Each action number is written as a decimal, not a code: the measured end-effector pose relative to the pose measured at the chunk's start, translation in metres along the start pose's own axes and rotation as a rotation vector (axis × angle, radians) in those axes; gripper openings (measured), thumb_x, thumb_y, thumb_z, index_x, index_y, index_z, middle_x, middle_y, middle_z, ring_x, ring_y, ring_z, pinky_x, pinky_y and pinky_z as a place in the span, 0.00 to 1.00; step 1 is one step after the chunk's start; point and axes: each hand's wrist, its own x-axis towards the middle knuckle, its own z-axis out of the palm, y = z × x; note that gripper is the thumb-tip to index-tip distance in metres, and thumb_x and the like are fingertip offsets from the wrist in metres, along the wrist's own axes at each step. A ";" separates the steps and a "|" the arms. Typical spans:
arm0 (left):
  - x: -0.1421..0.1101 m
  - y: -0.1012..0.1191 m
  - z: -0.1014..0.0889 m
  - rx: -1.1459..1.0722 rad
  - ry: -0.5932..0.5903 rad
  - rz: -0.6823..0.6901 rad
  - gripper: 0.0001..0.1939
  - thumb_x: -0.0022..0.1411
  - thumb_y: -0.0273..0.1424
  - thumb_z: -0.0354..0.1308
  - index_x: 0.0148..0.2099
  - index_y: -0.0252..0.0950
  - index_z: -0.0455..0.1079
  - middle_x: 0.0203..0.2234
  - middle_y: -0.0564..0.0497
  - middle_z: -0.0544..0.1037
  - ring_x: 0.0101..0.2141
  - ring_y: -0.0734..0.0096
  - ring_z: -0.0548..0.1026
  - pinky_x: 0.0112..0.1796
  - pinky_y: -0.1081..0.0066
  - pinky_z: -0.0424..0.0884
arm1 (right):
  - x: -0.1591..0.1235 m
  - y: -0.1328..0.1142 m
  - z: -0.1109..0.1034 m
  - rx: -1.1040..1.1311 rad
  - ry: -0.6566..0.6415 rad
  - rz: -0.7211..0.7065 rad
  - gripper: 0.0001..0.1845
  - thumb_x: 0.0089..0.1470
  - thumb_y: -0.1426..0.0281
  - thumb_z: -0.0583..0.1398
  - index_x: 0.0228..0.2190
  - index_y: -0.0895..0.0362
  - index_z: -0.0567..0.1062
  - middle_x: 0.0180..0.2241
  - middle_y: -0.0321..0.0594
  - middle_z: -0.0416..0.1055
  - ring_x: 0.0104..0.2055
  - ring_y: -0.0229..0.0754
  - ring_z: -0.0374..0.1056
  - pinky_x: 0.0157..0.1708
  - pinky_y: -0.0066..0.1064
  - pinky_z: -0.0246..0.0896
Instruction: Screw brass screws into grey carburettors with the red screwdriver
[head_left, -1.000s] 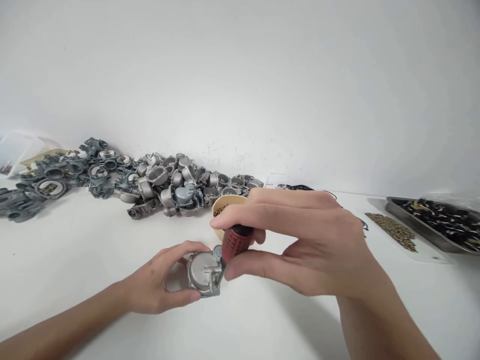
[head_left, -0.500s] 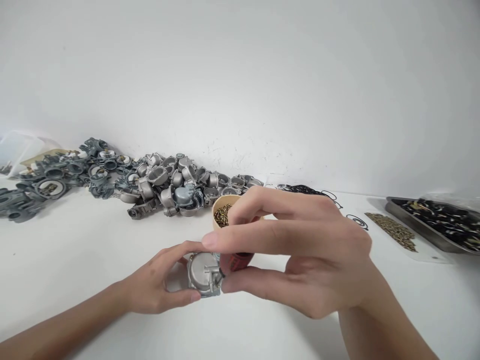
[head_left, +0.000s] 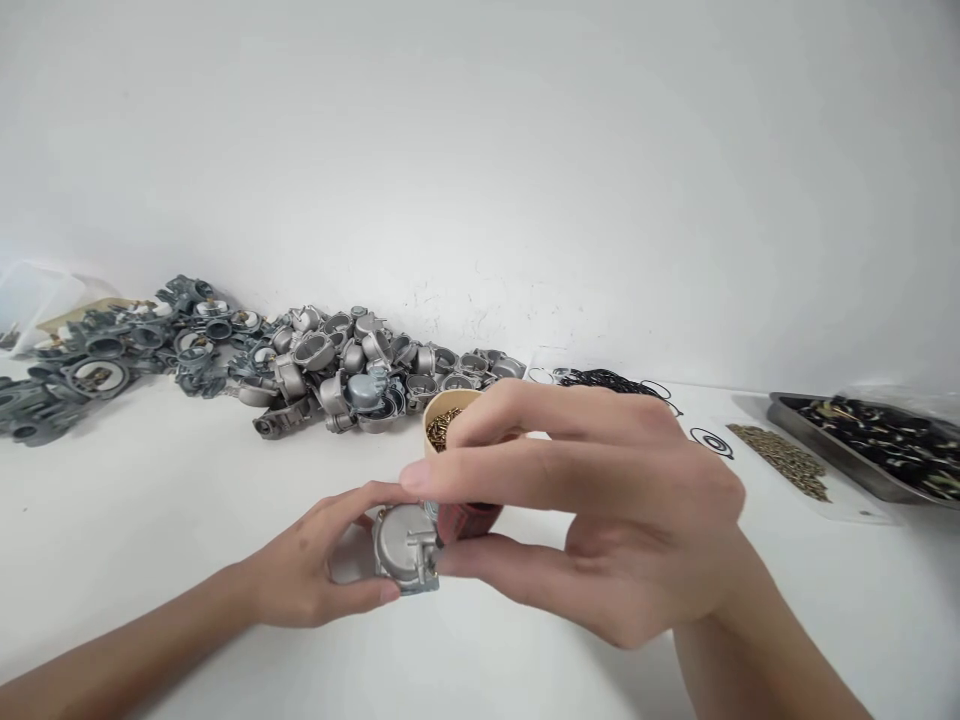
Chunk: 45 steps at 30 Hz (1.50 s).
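Left hand [head_left: 300,580] curled part-open around metal part [head_left: 429,588], near centre; domed cover [head_left: 397,540] on. Right hand [head_left: 645,510] closed around red driver [head_left: 466,520] at its right edge. I can't tell screw tightness or what's left.

Between the left fingers [head_left: 367,597], the metal part [head_left: 401,540] is plain silver-grey; the handle [head_left: 465,519] in the right fingers [head_left: 480,480] is dark red with black. Just beyond the right fingertips, the bowl [head_left: 430,412] is pale yellow, its screws [head_left: 442,428] brassy gold. Past the left fingers, one heap of castings [head_left: 313,350] is silver-grey, the farther-left castings [head_left: 105,347] darker blue-grey with white rings. Right of the right fingers, loose rings [head_left: 611,380] are black, small pieces [head_left: 784,462] dull brass. Under both hands, the table [head_left: 150,500] is white.
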 end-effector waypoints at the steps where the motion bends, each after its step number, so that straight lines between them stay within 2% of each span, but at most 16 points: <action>1: 0.000 0.000 0.000 -0.004 -0.001 -0.005 0.28 0.67 0.38 0.65 0.66 0.44 0.62 0.48 0.46 0.79 0.44 0.55 0.79 0.43 0.61 0.79 | -0.001 0.000 0.000 -0.026 -0.002 0.004 0.08 0.62 0.74 0.66 0.44 0.56 0.79 0.35 0.36 0.75 0.29 0.30 0.71 0.31 0.23 0.72; 4: 0.000 -0.002 0.001 -0.007 0.004 -0.025 0.28 0.67 0.38 0.66 0.65 0.43 0.63 0.49 0.46 0.79 0.44 0.56 0.79 0.43 0.61 0.80 | -0.002 -0.001 -0.001 -0.066 -0.019 0.028 0.08 0.62 0.71 0.67 0.44 0.56 0.79 0.34 0.35 0.73 0.29 0.29 0.71 0.29 0.20 0.72; 9: -0.002 -0.004 0.001 0.002 0.002 -0.026 0.29 0.67 0.38 0.66 0.66 0.44 0.62 0.53 0.45 0.78 0.46 0.54 0.79 0.45 0.60 0.80 | -0.002 -0.006 -0.002 -0.038 -0.034 0.119 0.13 0.63 0.75 0.64 0.49 0.57 0.78 0.38 0.37 0.71 0.30 0.29 0.71 0.32 0.23 0.75; 12: -0.002 -0.001 0.000 0.029 0.008 -0.005 0.30 0.68 0.38 0.66 0.67 0.47 0.60 0.55 0.45 0.77 0.45 0.56 0.80 0.43 0.62 0.80 | 0.000 -0.005 0.000 -0.040 -0.047 0.101 0.14 0.64 0.79 0.60 0.50 0.58 0.77 0.43 0.41 0.74 0.32 0.29 0.71 0.32 0.23 0.75; 16: -0.001 0.000 0.000 0.031 0.011 0.007 0.29 0.68 0.37 0.66 0.67 0.47 0.60 0.56 0.44 0.77 0.45 0.55 0.80 0.42 0.63 0.79 | 0.000 0.000 0.000 -0.057 -0.056 0.070 0.16 0.66 0.78 0.59 0.53 0.58 0.75 0.36 0.37 0.76 0.33 0.33 0.70 0.34 0.27 0.73; 20: -0.001 -0.001 0.000 0.014 0.009 0.025 0.31 0.68 0.37 0.66 0.68 0.47 0.60 0.57 0.44 0.76 0.45 0.56 0.80 0.44 0.62 0.80 | -0.001 0.000 -0.004 -0.014 -0.140 0.056 0.25 0.64 0.79 0.55 0.60 0.58 0.70 0.42 0.41 0.77 0.36 0.35 0.71 0.35 0.30 0.74; 22: -0.001 -0.002 0.001 0.016 0.014 0.033 0.31 0.68 0.36 0.66 0.68 0.48 0.60 0.57 0.45 0.76 0.45 0.57 0.80 0.46 0.61 0.79 | -0.002 -0.001 -0.006 0.008 -0.160 0.046 0.27 0.62 0.81 0.54 0.61 0.60 0.69 0.40 0.41 0.77 0.36 0.36 0.71 0.36 0.31 0.74; 25: -0.001 -0.001 0.001 0.009 0.019 0.027 0.30 0.68 0.36 0.66 0.67 0.49 0.60 0.56 0.46 0.76 0.45 0.57 0.80 0.46 0.61 0.79 | -0.001 0.000 -0.005 0.013 -0.136 0.054 0.22 0.63 0.81 0.55 0.57 0.59 0.73 0.35 0.37 0.75 0.35 0.34 0.70 0.36 0.28 0.72; 28: -0.001 -0.001 0.002 -0.045 0.005 -0.013 0.28 0.68 0.36 0.66 0.65 0.46 0.61 0.52 0.46 0.77 0.44 0.56 0.80 0.44 0.61 0.79 | 0.000 0.001 -0.003 0.005 -0.114 0.062 0.15 0.65 0.77 0.62 0.52 0.58 0.76 0.35 0.35 0.74 0.33 0.31 0.70 0.36 0.25 0.71; 30: 0.000 -0.001 0.002 -0.098 -0.003 -0.033 0.27 0.67 0.36 0.66 0.64 0.45 0.61 0.51 0.45 0.77 0.47 0.54 0.79 0.46 0.59 0.79 | 0.000 0.001 -0.003 0.003 -0.109 0.072 0.14 0.64 0.74 0.65 0.51 0.58 0.77 0.35 0.34 0.73 0.33 0.30 0.71 0.37 0.25 0.72; 34: 0.000 -0.002 0.002 -0.112 0.011 -0.030 0.30 0.66 0.34 0.67 0.63 0.45 0.56 0.55 0.44 0.75 0.52 0.51 0.77 0.50 0.53 0.77 | -0.001 -0.003 -0.007 0.046 -0.165 0.073 0.22 0.64 0.76 0.58 0.58 0.57 0.72 0.38 0.38 0.74 0.37 0.35 0.73 0.41 0.31 0.76; 37: -0.001 -0.002 0.002 -0.080 0.019 -0.021 0.29 0.66 0.33 0.68 0.61 0.46 0.55 0.55 0.45 0.76 0.49 0.55 0.79 0.49 0.55 0.78 | -0.001 -0.004 -0.009 0.062 -0.207 0.063 0.30 0.61 0.80 0.52 0.63 0.57 0.66 0.38 0.39 0.75 0.38 0.36 0.72 0.42 0.34 0.76; 39: -0.001 -0.002 0.001 -0.070 0.032 -0.011 0.26 0.66 0.34 0.68 0.58 0.46 0.57 0.55 0.46 0.77 0.47 0.57 0.79 0.48 0.57 0.78 | -0.001 -0.003 -0.009 0.047 -0.210 0.060 0.28 0.62 0.81 0.52 0.62 0.56 0.67 0.37 0.37 0.75 0.37 0.35 0.71 0.41 0.32 0.75; 43: 0.000 -0.001 0.001 -0.046 0.030 -0.026 0.22 0.66 0.36 0.67 0.56 0.43 0.60 0.52 0.45 0.78 0.45 0.57 0.79 0.46 0.58 0.78 | 0.000 0.001 -0.005 0.003 -0.152 0.054 0.16 0.66 0.78 0.58 0.54 0.57 0.74 0.34 0.35 0.75 0.35 0.32 0.71 0.40 0.29 0.73; 45: 0.000 0.000 0.000 -0.050 0.019 -0.025 0.23 0.66 0.36 0.68 0.56 0.42 0.60 0.51 0.45 0.78 0.46 0.56 0.79 0.46 0.58 0.78 | 0.000 0.001 -0.005 0.014 -0.126 0.053 0.16 0.65 0.78 0.60 0.53 0.58 0.75 0.34 0.36 0.74 0.35 0.33 0.71 0.38 0.28 0.73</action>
